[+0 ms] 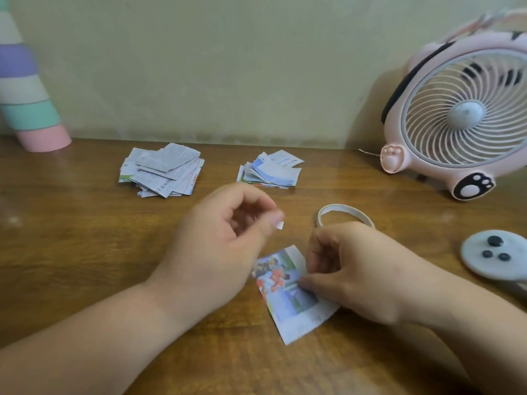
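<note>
So, on the brown wooden bench (85,238), which has a smooth grain, a torn paper cutting (291,297) lies flat in the lower middle of the frame. It is thin and glossy, roughly four-sided with ragged edges, and it has a colourful printed picture with a white margin.

The right hand (350,269) comes in from the lower right, with its wrist low over the bench and its back turned up. Its fingers (310,282) are curled, and the tips are together, pinching the right edge of the cutting.

The left hand (225,232) comes from the lower left and is lifted a little above the bench, just up and left of the cutting. Its thumb and forefinger pinch a tiny white scrap (280,225), and the other fingers are loosely curled behind.

A thin ring-shaped tape roll (345,209) lies flat just behind the right hand. Two loose piles of torn paper pieces (162,169) (271,171) lie further back, in the upper middle. A pink plastic fan (462,115) with a round white grille stands at the upper right, and a pale round controller (496,258) with dark buttons is at the right edge. Stacked pastel cups (25,89) lean at the upper left
</note>
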`<move>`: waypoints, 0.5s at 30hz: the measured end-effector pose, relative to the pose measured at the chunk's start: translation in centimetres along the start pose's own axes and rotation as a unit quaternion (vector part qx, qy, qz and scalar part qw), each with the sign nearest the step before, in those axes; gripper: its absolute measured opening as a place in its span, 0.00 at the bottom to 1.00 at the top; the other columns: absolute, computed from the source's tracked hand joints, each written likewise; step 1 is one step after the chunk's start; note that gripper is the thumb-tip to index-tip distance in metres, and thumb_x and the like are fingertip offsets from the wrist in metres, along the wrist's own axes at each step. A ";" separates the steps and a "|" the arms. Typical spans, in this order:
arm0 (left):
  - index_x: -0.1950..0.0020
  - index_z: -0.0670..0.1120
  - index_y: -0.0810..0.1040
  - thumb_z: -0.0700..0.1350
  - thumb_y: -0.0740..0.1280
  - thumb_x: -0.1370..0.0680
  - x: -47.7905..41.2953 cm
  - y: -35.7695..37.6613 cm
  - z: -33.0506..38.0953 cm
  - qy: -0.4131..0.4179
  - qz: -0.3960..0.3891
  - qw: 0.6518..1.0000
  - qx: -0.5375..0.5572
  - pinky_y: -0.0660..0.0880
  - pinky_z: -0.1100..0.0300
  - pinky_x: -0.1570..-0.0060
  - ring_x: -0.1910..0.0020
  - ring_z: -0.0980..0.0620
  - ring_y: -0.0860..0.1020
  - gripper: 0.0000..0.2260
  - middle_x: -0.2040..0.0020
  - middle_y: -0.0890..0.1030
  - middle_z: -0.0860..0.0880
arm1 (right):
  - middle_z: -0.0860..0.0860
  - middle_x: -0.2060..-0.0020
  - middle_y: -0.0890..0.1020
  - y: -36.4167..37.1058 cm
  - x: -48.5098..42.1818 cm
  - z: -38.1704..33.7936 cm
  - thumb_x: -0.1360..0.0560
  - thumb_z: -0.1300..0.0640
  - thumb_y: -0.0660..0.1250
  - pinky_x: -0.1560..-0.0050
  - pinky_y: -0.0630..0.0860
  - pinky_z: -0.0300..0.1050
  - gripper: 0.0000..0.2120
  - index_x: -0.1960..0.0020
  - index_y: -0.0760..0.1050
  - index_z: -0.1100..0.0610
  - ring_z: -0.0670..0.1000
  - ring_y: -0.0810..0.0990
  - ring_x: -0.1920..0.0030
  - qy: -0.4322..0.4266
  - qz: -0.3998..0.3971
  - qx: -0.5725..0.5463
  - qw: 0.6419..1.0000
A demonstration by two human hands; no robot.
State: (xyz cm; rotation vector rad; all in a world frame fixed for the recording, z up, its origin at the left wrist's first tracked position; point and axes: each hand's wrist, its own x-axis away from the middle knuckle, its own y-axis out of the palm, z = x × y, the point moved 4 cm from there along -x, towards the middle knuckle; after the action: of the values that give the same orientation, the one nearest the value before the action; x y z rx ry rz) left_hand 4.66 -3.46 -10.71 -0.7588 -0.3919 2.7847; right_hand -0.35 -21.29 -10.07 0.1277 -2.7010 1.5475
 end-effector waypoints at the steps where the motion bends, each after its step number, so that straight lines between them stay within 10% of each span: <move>1: 0.55 0.50 0.81 0.44 0.74 0.23 0.1 -0.1 0.8 0.019 0.023 1.000 0.002 0.77 0.61 0.60 0.63 0.54 0.80 0.03 0.62 0.82 0.51 | 0.43 0.68 0.81 0.2 -0.1 0.0 0.29 0.51 0.77 0.69 0.71 0.34 0.10 0.62 0.76 0.51 0.40 0.76 0.69 0.007 0.016 0.012 1.000; 6: 0.63 0.41 0.83 0.46 0.69 0.28 1.9 3.4 1.6 -0.226 -0.093 0.893 0.378 0.74 0.59 0.72 0.73 0.51 0.73 0.08 0.69 0.77 0.44 | 0.46 0.68 0.80 1.0 -0.2 -0.2 0.29 0.49 0.73 0.66 0.75 0.40 0.08 0.62 0.77 0.51 0.44 0.76 0.68 0.006 0.027 0.012 1.000; 15: 0.73 0.45 0.68 0.57 0.63 0.23 2.6 4.5 0.6 -0.203 -0.201 0.919 0.273 0.75 0.57 0.61 0.71 0.48 0.68 0.23 0.73 0.66 0.44 | 0.50 0.64 0.85 2.2 -0.3 0.0 0.27 0.54 0.65 0.56 0.83 0.53 0.07 0.57 0.81 0.54 0.50 0.85 0.62 -0.001 0.009 -0.039 0.999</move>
State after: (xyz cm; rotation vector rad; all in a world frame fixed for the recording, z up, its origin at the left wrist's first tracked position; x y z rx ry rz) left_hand 1.49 -7.03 -12.76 0.0348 0.1586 2.4446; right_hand -0.18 -20.20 -11.95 0.1037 -2.7669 1.4441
